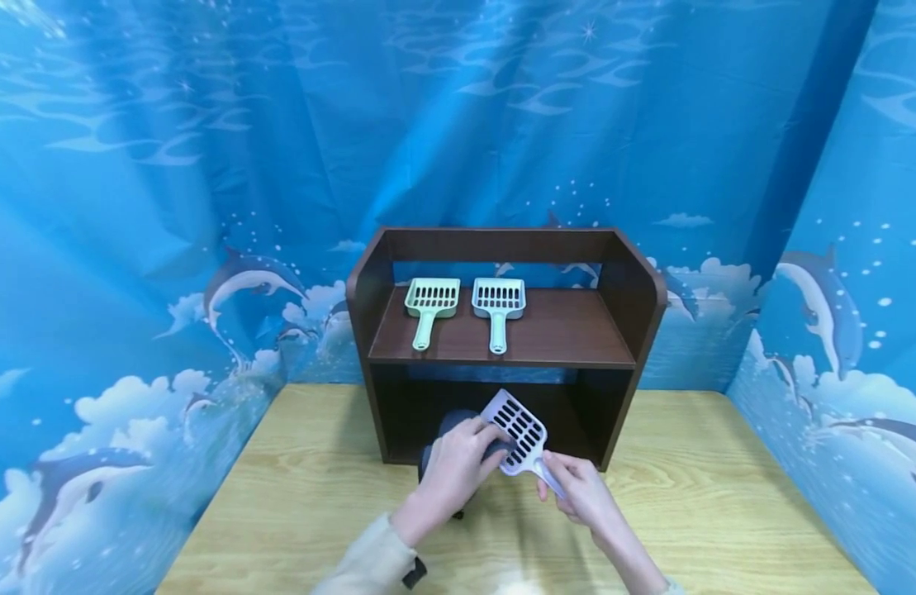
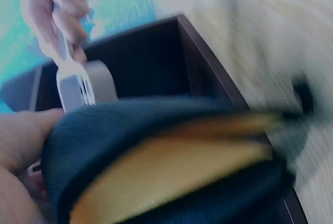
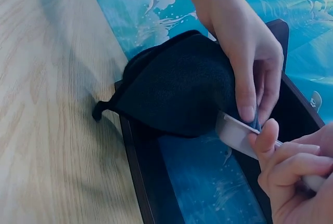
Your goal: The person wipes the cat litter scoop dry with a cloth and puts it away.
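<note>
My right hand [image 1: 576, 489] grips the handle of a pale lilac litter scoop [image 1: 530, 453], its slotted head tilted up to the left in front of the shelf's lower compartment. My left hand [image 1: 458, 461] pinches a dark navy cloth piece [image 3: 177, 86] with a small loop at its pointed end. In the left wrist view the cloth's tan inner side shows, blurred. Left fingertips and cloth overlap the scoop's slotted face in the head view. On the upper shelf, a light green litter scoop [image 1: 426, 314] and a pale blue litter scoop [image 1: 498, 312] lie side by side, handles forward.
A dark brown two-tier shelf [image 1: 495, 364] stands on the light wood table [image 1: 688, 512], close behind both hands. Its side panels rise above the upper board. Blue curtains with dolphins [image 1: 458, 116] hang at the back and both sides.
</note>
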The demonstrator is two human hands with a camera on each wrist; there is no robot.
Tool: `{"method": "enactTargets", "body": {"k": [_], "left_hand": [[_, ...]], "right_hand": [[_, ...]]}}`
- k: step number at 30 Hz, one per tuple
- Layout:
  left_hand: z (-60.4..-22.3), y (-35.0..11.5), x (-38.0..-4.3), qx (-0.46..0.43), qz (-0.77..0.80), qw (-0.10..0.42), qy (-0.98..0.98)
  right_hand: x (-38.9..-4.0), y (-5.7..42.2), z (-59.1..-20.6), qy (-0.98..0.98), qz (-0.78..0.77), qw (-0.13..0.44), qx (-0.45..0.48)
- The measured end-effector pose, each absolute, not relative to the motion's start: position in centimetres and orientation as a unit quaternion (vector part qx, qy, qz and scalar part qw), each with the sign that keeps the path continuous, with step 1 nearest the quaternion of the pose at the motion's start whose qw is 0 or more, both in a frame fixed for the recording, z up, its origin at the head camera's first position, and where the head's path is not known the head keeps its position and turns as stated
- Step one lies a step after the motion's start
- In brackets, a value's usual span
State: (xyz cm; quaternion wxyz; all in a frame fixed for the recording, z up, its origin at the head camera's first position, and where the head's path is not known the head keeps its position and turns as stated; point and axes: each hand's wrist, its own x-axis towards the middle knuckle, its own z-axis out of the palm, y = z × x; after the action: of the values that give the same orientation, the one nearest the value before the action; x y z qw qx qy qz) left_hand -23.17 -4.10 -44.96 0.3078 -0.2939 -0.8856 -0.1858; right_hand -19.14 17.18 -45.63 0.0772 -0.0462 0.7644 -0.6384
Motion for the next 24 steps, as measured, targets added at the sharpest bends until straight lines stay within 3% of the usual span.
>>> {"method": "enactTargets", "body": {"k": [4, 7, 18, 24], "left_hand": [[-44.8, -5.5, -24.3, -0.229, -0.242, 0.341, -0.879], [-44.3, -6.4, -25.0, -0.194, -0.317, 0.318, -0.872], [-44.5, -8.1, -26.0, -0.126, -0.632, 0.092, -0.759], [-44.6, -7.9, -26.5, -0.105, -0.699, -0.011, -0.707]], "right_hand": [[-18.8, 17.6, -45.6, 0.757, -0.645, 0.09, -0.051], [-18.6, 18.0, -45.6, 0.749, -0.654, 0.098, -0.053], [-18.6, 18.3, -45.5, 0.712, -0.688, 0.113, -0.087], [-18.7, 17.9, -45.5, 0.693, -0.697, 0.128, -0.132]]}}
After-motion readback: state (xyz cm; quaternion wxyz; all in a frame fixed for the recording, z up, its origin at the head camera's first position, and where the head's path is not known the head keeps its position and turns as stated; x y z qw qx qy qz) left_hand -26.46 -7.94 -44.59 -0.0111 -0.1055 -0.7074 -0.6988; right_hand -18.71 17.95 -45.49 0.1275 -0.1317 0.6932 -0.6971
